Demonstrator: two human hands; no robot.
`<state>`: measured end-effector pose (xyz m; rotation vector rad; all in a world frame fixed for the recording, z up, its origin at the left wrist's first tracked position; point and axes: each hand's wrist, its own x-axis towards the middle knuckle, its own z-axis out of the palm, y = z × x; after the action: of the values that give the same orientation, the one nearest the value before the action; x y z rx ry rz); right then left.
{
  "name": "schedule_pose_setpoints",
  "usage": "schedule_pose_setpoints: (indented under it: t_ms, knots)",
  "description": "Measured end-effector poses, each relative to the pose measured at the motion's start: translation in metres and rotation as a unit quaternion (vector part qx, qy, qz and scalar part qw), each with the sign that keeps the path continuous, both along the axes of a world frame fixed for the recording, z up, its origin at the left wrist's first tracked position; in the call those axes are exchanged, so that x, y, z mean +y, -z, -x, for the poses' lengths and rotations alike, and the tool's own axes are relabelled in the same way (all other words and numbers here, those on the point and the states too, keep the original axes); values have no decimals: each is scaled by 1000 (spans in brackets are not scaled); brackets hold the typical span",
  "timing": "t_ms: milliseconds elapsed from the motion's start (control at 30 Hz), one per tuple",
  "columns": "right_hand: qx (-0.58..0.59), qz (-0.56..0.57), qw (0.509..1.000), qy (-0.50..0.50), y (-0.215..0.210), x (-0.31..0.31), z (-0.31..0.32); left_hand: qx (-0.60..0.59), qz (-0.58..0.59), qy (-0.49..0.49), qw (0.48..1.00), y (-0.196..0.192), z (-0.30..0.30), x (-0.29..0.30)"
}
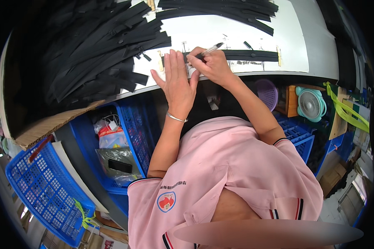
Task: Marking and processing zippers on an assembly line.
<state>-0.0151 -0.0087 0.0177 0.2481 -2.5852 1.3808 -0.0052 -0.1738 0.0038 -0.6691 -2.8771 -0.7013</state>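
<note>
A long black fabric strip (262, 55) lies straight across the white board on the table, between two tan tape marks. Flat on the strip's left part rests my left hand (179, 81), its fingers stretched out and holding nothing. My right hand (212, 66) is closed round a clear pen with a black grip (214, 47). The pen's writing end points down toward the strip beside my left fingertips; the fingers hide whether it touches. A small raised dark piece sits on the strip's right part.
A large heap of black strips (108, 45) covers the table's left side, and more strips (224, 9) lie at the far edge. Below the table stand blue plastic crates (133, 137), a purple basket (267, 94) and a turquoise fan (311, 104). A blue basket (45, 182) is at left.
</note>
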Motion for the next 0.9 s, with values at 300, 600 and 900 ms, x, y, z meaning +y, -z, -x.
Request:
schedule_pose_setpoints:
  t_ms: [300,600,900]
  knots:
    - [24,50,975,215,-10,67,-28,-4,9,-1,1000,-3,-1,0]
    - [47,28,980,193,0,75,-30,33,-12,-13,999,-10,-5,14]
    - [65,6,980,188,11,74,-27,60,-229,67,969,-10,4,81]
